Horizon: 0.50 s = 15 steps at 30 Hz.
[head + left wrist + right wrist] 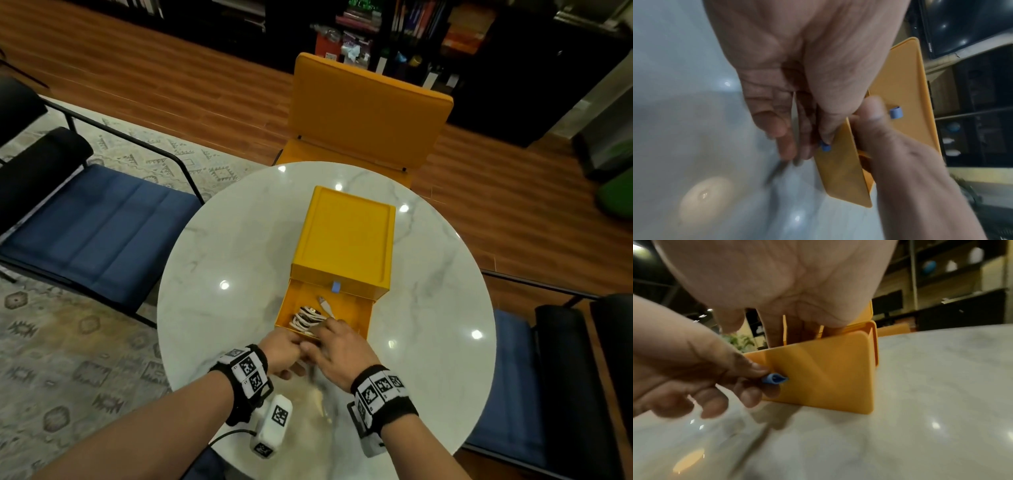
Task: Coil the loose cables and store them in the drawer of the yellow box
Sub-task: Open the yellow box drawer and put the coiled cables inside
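Note:
The yellow box (346, 236) stands on the round marble table (222, 240) with its lower drawer (358, 313) pulled out toward me. Black-and-white coiled cables (306, 317) lie in the drawer, and a white plug (323, 303) sticks out of the coil. My left hand (284, 349) pinches the blue pull tab (774, 378) on the drawer front (824, 369). My right hand (337, 349) reaches over the front panel, its fingers (797, 327) straight down inside the drawer at the coil's near edge. A second blue tab (336, 287) sits on the box face above.
A yellow chair (366, 113) stands behind the table, and blue-cushioned chairs stand at the left (99, 229) and the right (507, 394). A dark blurred streak (756, 439) shows on the table below my hands; what it is cannot be told.

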Tool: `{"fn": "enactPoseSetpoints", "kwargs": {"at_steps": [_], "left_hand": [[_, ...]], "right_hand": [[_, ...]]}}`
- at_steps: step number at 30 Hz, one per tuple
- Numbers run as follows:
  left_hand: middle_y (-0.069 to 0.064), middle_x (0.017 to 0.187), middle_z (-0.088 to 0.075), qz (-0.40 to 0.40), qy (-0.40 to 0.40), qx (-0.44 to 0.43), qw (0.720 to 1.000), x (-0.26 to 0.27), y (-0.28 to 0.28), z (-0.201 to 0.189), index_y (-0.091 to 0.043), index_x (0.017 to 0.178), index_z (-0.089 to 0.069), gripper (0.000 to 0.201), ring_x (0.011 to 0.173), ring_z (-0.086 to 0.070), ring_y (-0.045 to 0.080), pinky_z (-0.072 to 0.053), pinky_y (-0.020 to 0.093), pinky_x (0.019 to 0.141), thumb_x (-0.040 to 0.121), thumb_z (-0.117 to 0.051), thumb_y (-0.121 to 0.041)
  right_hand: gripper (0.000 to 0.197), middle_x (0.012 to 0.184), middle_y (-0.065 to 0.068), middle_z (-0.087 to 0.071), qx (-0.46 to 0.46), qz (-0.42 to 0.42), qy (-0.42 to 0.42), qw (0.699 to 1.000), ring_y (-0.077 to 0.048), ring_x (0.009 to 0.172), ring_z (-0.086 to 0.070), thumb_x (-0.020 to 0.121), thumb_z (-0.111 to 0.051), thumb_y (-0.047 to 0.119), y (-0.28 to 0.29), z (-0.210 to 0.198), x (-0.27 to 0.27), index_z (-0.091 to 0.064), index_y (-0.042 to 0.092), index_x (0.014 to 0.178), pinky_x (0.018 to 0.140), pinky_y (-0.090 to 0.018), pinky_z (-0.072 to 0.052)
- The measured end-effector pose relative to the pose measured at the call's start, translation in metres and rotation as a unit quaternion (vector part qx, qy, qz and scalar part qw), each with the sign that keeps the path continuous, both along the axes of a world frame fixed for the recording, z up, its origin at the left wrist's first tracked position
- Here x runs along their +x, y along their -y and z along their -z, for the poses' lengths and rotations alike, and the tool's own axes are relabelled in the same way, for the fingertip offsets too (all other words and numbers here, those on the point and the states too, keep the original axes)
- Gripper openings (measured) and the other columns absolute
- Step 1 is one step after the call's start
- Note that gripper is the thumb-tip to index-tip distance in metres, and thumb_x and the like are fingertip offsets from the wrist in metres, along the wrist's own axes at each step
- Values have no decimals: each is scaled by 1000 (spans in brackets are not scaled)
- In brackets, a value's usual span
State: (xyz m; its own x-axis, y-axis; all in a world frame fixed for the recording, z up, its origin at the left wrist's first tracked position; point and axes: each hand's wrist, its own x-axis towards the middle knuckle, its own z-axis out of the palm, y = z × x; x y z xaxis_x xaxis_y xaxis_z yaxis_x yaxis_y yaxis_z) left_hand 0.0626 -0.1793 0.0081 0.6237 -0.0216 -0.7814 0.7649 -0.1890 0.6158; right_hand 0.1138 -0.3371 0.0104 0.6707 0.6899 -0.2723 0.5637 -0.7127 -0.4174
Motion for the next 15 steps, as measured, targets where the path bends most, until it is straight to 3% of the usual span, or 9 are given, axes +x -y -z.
{"fn": "enactPoseSetpoints", "kwargs": {"at_steps": [3, 4, 6, 8, 10, 12, 15], "left_hand": [[2, 88, -78, 149, -18, 55, 987, 2, -21, -26, -20, 95, -69, 19, 64, -74, 14, -41, 19, 45, 96, -57, -35], [2, 85, -78, 182, 6, 83, 980, 5, -29, -37, -17, 94, -69, 20, 64, -74, 14, -41, 19, 44, 96, -58, -34], [-2, 78, -76, 189, 141, 178, 955, 15, -45, -63, -18, 91, -72, 16, 63, -70, 12, -42, 15, 48, 94, -62, -30], [-5, 92, -73, 150, 308, 295, 892, 31, -54, -86, -24, 100, -71, 12, 79, -67, 12, -46, 21, 66, 92, -63, -27], [0, 131, -62, 175, 388, 363, 829, 54, -57, -94, -25, 133, -60, 40, 115, -59, 20, -50, 34, 88, 93, -61, -26], [5, 160, -38, 265, 351, 394, 807, 74, -56, -90, -27, 152, -41, 60, 142, -39, 28, -43, 43, 109, 95, -56, -21], [8, 168, -22, 370, 291, 412, 780, 86, -53, -81, -23, 157, -32, 64, 154, -19, 29, -28, 41, 121, 97, -52, -16]], "right_hand": [[43, 133, 3, -61, -72, -41, 65, 994, -26, 115, -55, 93, -51, 23, 10, 3, -10, -53, 27, 136, 92, -43, -48], [45, 129, 5, -65, -79, -37, 84, 993, -26, 111, -57, 89, -51, 18, 12, 2, -12, -56, 28, 132, 87, -43, -49], [43, 119, 6, -69, -83, -18, 123, 989, -24, 98, -58, 85, -41, 18, 12, 1, -15, -64, 29, 119, 75, -41, -50], [44, 118, 0, -65, -88, -7, 147, 985, -26, 93, -55, 83, -32, 20, 7, -3, -17, -68, 28, 108, 71, -42, -48], [40, 115, -5, -62, -95, 4, 153, 984, -27, 90, -54, 84, -32, 20, -1, -7, -16, -68, 25, 100, 68, -42, -48], [30, 114, -8, -62, -99, 13, 144, 985, -28, 88, -58, 85, -40, 19, -7, -10, -10, -68, 22, 95, 62, -40, -51], [9, 116, -15, -66, -109, 49, 122, 985, -32, 85, -67, 83, -64, 12, -18, -9, 8, -71, 13, 88, 51, -41, -56]]}}
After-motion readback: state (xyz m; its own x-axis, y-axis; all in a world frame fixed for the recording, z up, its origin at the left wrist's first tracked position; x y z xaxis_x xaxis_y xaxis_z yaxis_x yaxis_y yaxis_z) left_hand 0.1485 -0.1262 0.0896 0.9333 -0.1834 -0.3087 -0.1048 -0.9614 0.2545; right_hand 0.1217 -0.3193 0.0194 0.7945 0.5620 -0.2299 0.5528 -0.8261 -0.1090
